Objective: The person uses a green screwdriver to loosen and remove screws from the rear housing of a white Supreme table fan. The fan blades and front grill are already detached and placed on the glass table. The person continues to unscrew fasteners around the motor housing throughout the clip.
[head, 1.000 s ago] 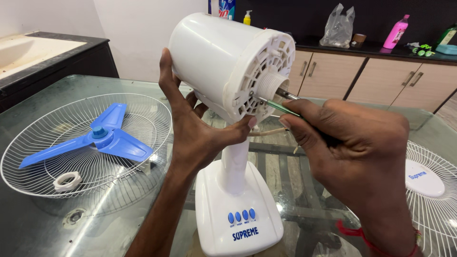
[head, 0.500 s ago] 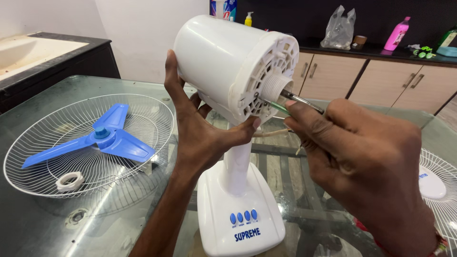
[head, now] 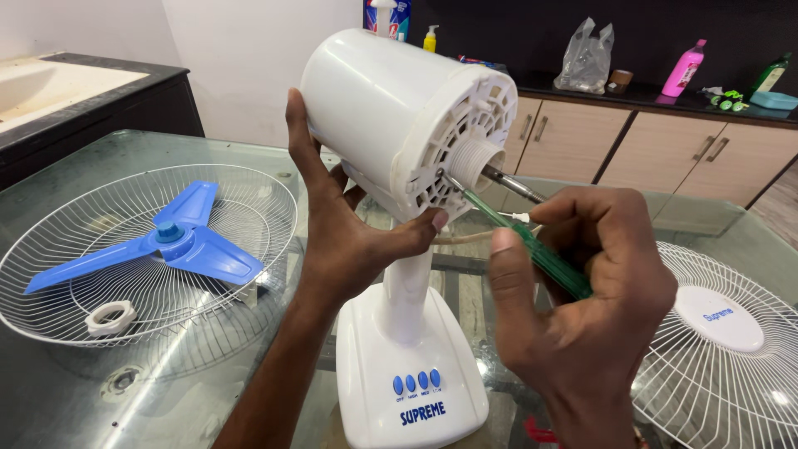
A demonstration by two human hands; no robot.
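Note:
A white table fan without its guards stands on the glass table (head: 249, 150). Its motor housing (head: 391, 108) is tilted, front face and metal shaft (head: 509, 183) pointing right. My left hand (head: 349, 224) grips the housing from underneath, thumb on the front rim. My right hand (head: 582, 291) holds a green-handled screwdriver (head: 532, 245), its tip set against the front face of the housing near the threaded collar. The fan's base (head: 407, 382) with blue buttons sits right below.
A wire guard (head: 91, 249) lies on the left of the table with the blue fan blade (head: 179, 241) and a white ring nut (head: 110, 318) in it. A second guard (head: 723, 349) lies at the right. Cabinets and a counter with bottles stand behind.
My right hand has drawn back and down a little with the screwdriver, showing more of its green handle. The view has shifted slightly. The left hand keeps its hold on the housing.

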